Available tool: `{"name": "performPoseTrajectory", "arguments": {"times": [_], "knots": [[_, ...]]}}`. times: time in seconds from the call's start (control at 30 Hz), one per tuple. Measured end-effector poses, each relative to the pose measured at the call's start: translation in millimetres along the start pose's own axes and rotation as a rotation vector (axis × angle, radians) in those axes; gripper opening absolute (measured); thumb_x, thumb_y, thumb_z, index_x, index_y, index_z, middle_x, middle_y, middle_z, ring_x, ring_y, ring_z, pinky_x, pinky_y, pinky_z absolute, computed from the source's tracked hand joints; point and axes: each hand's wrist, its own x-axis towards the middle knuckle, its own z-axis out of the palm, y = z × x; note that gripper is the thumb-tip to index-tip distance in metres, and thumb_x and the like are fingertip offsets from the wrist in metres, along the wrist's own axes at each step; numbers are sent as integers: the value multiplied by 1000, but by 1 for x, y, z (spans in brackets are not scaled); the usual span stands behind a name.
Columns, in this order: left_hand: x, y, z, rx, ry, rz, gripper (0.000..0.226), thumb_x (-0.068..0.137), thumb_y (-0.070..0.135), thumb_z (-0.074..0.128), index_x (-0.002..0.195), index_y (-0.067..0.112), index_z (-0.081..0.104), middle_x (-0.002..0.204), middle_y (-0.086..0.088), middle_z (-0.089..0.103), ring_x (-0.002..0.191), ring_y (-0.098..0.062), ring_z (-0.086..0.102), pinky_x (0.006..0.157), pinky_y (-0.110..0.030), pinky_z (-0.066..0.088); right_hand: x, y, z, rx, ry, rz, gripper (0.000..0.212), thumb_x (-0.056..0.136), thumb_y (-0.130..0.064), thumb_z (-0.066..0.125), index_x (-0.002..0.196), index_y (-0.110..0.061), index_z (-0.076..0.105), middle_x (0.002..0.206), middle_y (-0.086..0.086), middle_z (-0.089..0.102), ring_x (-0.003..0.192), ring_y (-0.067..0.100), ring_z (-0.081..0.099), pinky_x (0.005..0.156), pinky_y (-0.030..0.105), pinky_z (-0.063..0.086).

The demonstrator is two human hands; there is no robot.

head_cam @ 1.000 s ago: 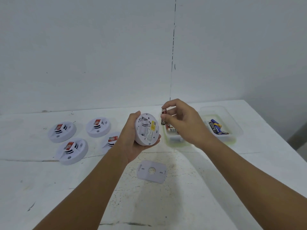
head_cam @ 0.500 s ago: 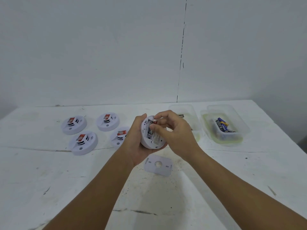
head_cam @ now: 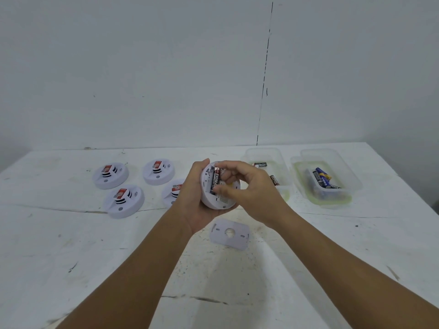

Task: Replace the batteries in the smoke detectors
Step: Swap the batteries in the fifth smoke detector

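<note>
Here, from the head camera, both hands meet over the middle of a white table [head_cam: 356, 245]. The left hand [head_cam: 193, 205] cups a round white detector [head_cam: 213, 200] from below and behind, its fingers curled round the rim, so the back of the unit faces the camera and tilts slightly. The right hand [head_cam: 251, 193] comes in from 3 o'clock; its thumb and curled fingers pinch a black battery [head_cam: 215, 180], which stands nearly upright in the open slot at the detector's 10 o'clock side, its copper-coloured end at 12 o'clock. Whether the battery is fully seated cannot be told.

Just below the hands, at 6 o'clock, a flat white cover [head_cam: 230, 233] with a round hole lies on the table, apart from the detector.

At 9 o'clock from the hands, four more detectors rest face up in a loose cluster: the far-left unit [head_cam: 110, 175], the far-middle unit [head_cam: 158, 171], the near-left unit [head_cam: 124, 201] and a fourth unit [head_cam: 172, 193], partly hidden behind the left wrist. Each carries a red-and-white label.

At 2 o'clock sits a clear bin [head_cam: 268, 153] holding black cells [head_cam: 260, 165], part of it hidden by the right hand. Just beside it, at 3 o'clock, a second clear tub [head_cam: 351, 184] holds a heap of blue and dark cells [head_cam: 322, 178].

Behind the table rises a pale wall [head_cam: 142, 67] with a thin dark vertical seam.
</note>
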Motion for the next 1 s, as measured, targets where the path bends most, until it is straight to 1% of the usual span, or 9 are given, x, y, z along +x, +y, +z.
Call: {"name": "performPoseTrajectory", "arguments": {"times": [0.1,0.23,0.37,0.47,0.63,0.73,0.83,0.93,1.0], "knots": [[2,0,0,-4,-11,-13,43,98,52,55,113,17,73,119,-14,68,113,-30,62,110,-56,44,0,1,-2,18,7,18,41,81,-15,88,116,-31,75,97,-5,71,95,12,66,92,23,53],[3,0,0,-10,-22,-27,41,98,52,55,104,19,78,118,-12,70,112,-30,62,108,-55,46,1,2,-3,38,39,34,42,75,-19,93,111,-29,76,94,-7,70,93,14,66,92,31,56],[4,1,2,-20,-42,-31,38,97,52,56,114,22,74,122,-10,68,115,-32,60,110,-56,43,5,1,-4,68,48,54,45,66,-18,98,105,-27,76,91,-3,67,86,13,63,89,38,57],[3,1,3,-28,-50,-36,39,97,51,56,117,22,71,124,-10,67,118,-32,58,110,-55,43,8,2,-5,76,46,59,47,62,-18,100,101,-26,75,87,-5,65,83,11,60,84,37,56],[2,1,3,-30,-51,-57,38,98,50,55,117,20,70,124,-11,65,116,-31,58,104,-52,47,9,5,-5,66,50,73,47,60,-18,101,99,-27,76,87,-9,65,81,10,59,80,30,56],[1,1,3,-40,-47,-60,39,98,49,55,117,20,71,124,-11,66,117,-32,58,108,-53,44,8,5,-4,47,56,72,47,60,-23,101,99,-28,76,89,-11,65,81,10,60,81,33,56],[0,1,2,-47,-45,-58,38,98,49,55,116,20,71,120,-11,68,117,-32,59,106,-52,46,8,4,-3,30,80,73,48,59,-27,101,98,-31,75,95,-10,66,80,11,60,81,37,58],[0,2,2,-40,-46,-63,38,99,49,55,114,20,72,116,-10,70,111,-31,63,99,-51,51,9,0,-1,19,93,85,49,56,-32,101,94,-32,72,96,-8,65,78,13,60,78,41,59],[0,2,2,-22,-44,-86,38,99,49,55,108,18,75,112,-10,72,102,-30,68,94,-49,54,9,-3,-1,-2,96,102,48,56,-31,102,91,-31,69,90,-9,63,71,10,56,69,36,56]]}}
